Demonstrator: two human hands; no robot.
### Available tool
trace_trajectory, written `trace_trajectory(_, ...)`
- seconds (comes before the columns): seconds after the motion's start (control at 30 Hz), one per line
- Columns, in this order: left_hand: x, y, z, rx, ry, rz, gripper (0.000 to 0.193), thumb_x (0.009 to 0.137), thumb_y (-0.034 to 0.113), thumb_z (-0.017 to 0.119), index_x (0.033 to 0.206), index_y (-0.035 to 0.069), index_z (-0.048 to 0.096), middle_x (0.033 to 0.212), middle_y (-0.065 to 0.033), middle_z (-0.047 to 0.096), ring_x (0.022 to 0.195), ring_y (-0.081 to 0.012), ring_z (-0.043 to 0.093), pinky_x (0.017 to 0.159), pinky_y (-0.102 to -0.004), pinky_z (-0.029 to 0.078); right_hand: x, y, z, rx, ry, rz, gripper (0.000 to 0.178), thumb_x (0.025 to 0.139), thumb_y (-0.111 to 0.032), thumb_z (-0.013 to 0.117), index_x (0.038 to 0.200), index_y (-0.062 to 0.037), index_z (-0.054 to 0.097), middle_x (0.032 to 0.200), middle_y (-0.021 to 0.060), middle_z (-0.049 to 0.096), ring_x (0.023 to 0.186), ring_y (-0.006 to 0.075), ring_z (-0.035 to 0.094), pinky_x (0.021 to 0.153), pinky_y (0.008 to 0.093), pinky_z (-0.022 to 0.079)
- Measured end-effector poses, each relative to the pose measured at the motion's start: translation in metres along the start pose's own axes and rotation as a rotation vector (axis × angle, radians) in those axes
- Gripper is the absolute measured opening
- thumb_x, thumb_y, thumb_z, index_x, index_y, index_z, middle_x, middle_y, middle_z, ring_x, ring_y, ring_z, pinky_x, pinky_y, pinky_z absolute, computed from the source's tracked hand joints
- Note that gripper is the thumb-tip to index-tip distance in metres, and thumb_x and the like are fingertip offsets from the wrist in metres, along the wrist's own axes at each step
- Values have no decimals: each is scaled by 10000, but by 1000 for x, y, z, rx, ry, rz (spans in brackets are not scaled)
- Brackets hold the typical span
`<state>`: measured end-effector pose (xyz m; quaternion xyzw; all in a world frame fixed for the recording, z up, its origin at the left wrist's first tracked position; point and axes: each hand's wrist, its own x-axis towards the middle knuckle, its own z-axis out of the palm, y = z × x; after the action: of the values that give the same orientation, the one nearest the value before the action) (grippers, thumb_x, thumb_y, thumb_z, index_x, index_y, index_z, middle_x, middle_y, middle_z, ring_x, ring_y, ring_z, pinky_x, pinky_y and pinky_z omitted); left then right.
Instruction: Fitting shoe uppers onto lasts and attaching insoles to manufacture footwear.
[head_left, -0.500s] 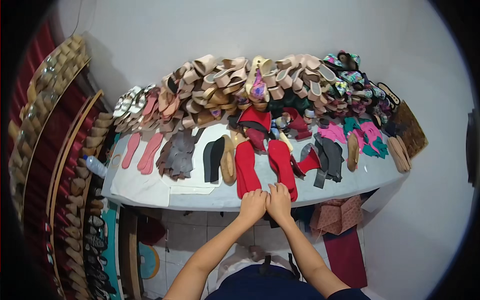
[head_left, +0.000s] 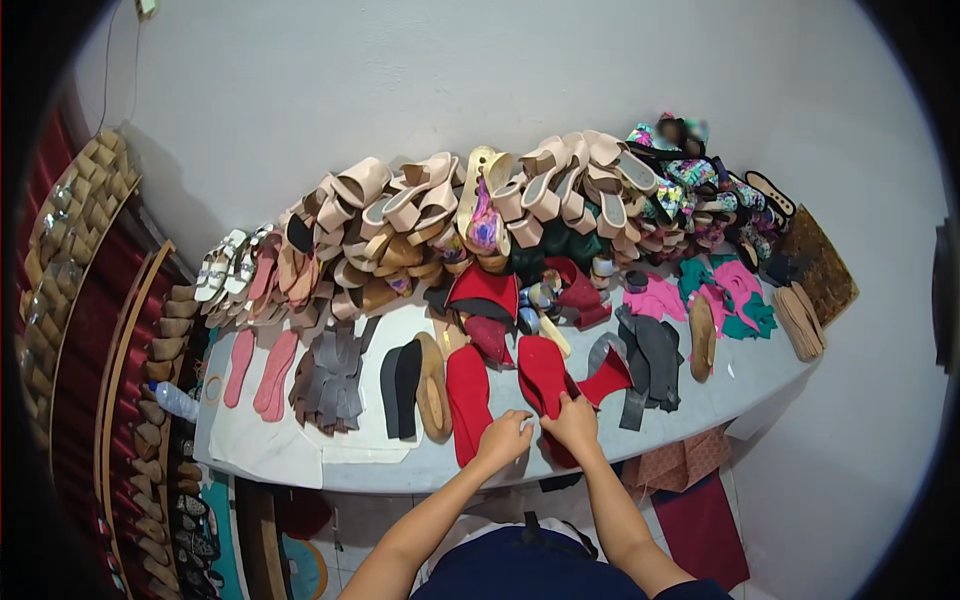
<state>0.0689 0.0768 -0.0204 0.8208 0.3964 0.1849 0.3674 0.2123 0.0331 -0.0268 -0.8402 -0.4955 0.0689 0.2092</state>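
Observation:
Two red shoe insoles, a left one (head_left: 466,385) and a right one (head_left: 540,370), lie side by side near the table's front edge. My right hand (head_left: 574,428) grips the right insole along its side, its thumb and fingers at the narrow middle. My left hand (head_left: 503,438) hovers by the lower part of the left insole, fingers bent and a little apart, with nothing seen in it. Left of the insoles lie a tan shoe sole (head_left: 431,390) and black insoles (head_left: 401,388). A red shoe upper (head_left: 606,380) rests just right of my right hand.
Heaped sandals (head_left: 540,190) line the back of the table against the wall. Grey strips (head_left: 330,375) and pink insoles (head_left: 275,375) lie at left. Dark grey pieces (head_left: 655,360) and pink and green scraps (head_left: 730,290) lie at right. Shoe racks (head_left: 110,370) stand left of the table.
My hands, close together at the insoles' near ends before, have moved apart. My right hand has moved up along the right insole. The whole view has shifted, so the table sits lower.

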Motion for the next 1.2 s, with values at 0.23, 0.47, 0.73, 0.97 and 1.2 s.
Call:
trace_trajectory(0.23, 35, -4, 1, -228, -101, 34, 294, 820, 187, 446, 1042, 11, 526, 1007, -184, 536, 853, -314, 560, 773, -367, 438, 17, -5, -25, -80, -229, 50, 561, 579, -352, 622, 936, 65, 507, 796, 248, 588, 759, 348, 600, 674, 410, 486)
trace_trajectory(0.47, 54, -7, 15, -165, -118, 210, 315, 844, 213, 445, 1062, -7, 507, 1022, -178, 525, 941, -312, 519, 805, -347, 414, 30, 18, -16, 26, -247, 0, 468, 644, -315, 588, 953, 32, 531, 739, 219, 598, 723, 307, 611, 662, 385, 484)
trace_trajectory(0.73, 91, 3, 22, -672, -50, -153, 405, 907, 300, 368, 1175, -1, 413, 1039, -133, 530, 962, -205, 516, 828, -306, 403, 65, 52, -57, 1659, -869, 388, 278, 835, -181, 433, 1038, -18, 533, 901, 93, 594, 744, 155, 587, 651, 264, 473)
trace_trajectory(0.97, 133, 59, 33, -1469, 42, -457, 405, 864, 406, 442, 1012, 29, 437, 932, -124, 536, 858, -224, 565, 719, -323, 481, 72, 42, -77, 510, -277, -465, 431, 794, -250, 565, 1188, -97, 483, 1072, 164, 480, 962, 254, 468, 867, 360, 349)
trace_trajectory(1.2, 146, 68, 68, -1556, -49, -568, 715, 788, 663, 241, 908, 15, 519, 775, -85, 558, 674, -189, 574, 609, -330, 501, 118, 183, -97, 82, 460, 119, 472, 692, -192, 602, 1110, -25, 460, 1095, 195, 448, 1053, 364, 365, 887, 436, 299)
